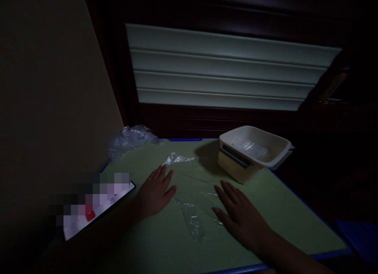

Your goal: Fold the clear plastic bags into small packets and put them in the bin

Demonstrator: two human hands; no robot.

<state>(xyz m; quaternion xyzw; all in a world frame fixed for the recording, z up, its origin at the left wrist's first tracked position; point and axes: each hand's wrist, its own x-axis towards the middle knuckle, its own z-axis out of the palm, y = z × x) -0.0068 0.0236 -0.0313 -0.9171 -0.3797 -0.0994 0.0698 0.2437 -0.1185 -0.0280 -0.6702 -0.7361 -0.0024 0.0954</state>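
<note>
A clear plastic bag (193, 221) lies spread on the green tabletop (153, 242), its thin film hard to trace in the dim light. Crinkled plastic (177, 158) shows at its far end. On the left side of the film rests my left hand (156, 191), palm down with fingers stretched out. My right hand (238, 215) lies opposite, fingers extended and thumb apart, touching the film's right side. Neither hand grips anything visible.
A cream plastic container (236, 167) with clear plastic inside stands at the back right. Crumpled clear plastic (132, 138) sits at the back left. A lit phone (103, 203), partly pixelated, is by my left arm. Behind rises a slatted panel (224, 69).
</note>
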